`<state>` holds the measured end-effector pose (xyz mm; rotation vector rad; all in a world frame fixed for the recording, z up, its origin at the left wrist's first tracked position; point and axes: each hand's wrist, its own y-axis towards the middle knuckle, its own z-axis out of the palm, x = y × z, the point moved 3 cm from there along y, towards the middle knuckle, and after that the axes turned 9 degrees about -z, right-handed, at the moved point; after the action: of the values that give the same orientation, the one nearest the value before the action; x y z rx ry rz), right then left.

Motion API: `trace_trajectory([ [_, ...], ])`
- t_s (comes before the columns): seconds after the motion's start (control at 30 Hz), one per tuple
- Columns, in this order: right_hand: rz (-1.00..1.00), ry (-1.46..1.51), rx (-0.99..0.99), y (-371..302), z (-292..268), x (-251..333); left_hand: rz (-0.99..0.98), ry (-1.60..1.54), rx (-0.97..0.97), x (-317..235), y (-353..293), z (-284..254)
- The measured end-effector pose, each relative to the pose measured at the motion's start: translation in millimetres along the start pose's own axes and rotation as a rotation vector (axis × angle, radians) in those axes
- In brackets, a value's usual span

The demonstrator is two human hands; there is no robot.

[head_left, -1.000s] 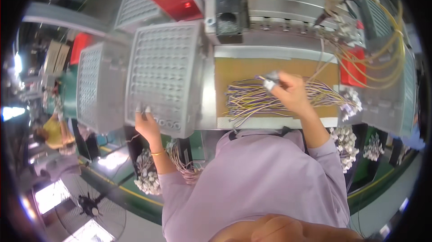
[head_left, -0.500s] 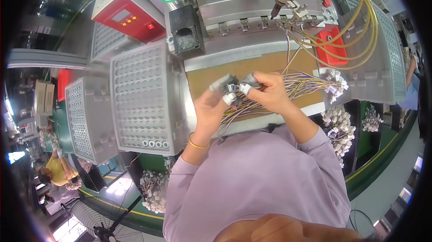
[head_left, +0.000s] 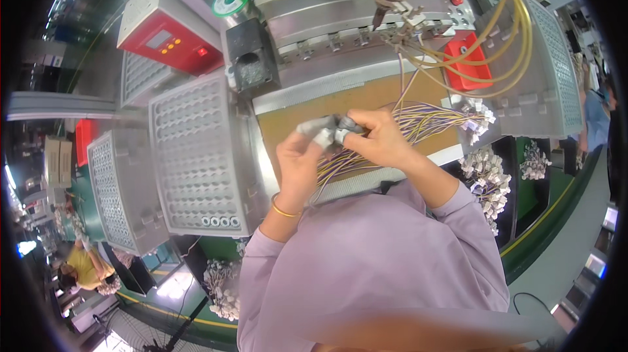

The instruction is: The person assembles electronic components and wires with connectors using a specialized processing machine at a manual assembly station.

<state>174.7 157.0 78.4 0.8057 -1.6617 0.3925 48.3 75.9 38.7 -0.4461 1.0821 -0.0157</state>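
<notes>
My left hand (head_left: 299, 156) and my right hand (head_left: 379, 137) meet over the brown work mat, fingertips pressed together. Grey and white finger cots cover the fingers and thumbs. Both hands pinch at one spot, where the fingertips hide whatever is between them. Below and to the right of the fingers lies a bundle of yellow, purple and white wires (head_left: 418, 123). White connectors (head_left: 481, 121) cluster at its right end. A gold bangle (head_left: 286, 212) circles my left wrist.
A grey tray (head_left: 196, 156) with a few rings stands left. Behind are a black box (head_left: 252, 57), a solder spool (head_left: 231, 1), a red-fronted controller (head_left: 163, 44) and a metal fixture with a tipped tool head (head_left: 379, 18). A red bin (head_left: 466, 64) sits back right beside yellow tubes.
The whole view has shifted slightly. Both hands have drawn closer together, and the small metal-and-blue part seen between the fingertips before is now covered.
</notes>
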Motion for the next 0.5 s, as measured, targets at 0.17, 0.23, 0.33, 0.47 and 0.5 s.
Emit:
trace_trajectory([
  [0.17, 0.139, 0.244, 0.089, 1, -11, -2, 0.044, -0.145, 0.156, -14, 7, 25],
  [0.23, 0.182, 0.115, 0.045, 0, -24, -5, -0.092, -0.337, 0.346, -6, 12, 36],
  [0.33, 0.030, 0.189, -0.515, -9, -58, -23, 0.117, 0.118, 0.061, 2, 25, 31],
  [0.47, -0.030, 0.176, -1.003, -19, -148, -92, 0.637, 1.436, -0.074, 26, 38, -7],
  [0.5, -0.037, 0.173, -1.010, -16, -151, -94, 0.658, 1.384, -0.051, 33, 43, -14],
])
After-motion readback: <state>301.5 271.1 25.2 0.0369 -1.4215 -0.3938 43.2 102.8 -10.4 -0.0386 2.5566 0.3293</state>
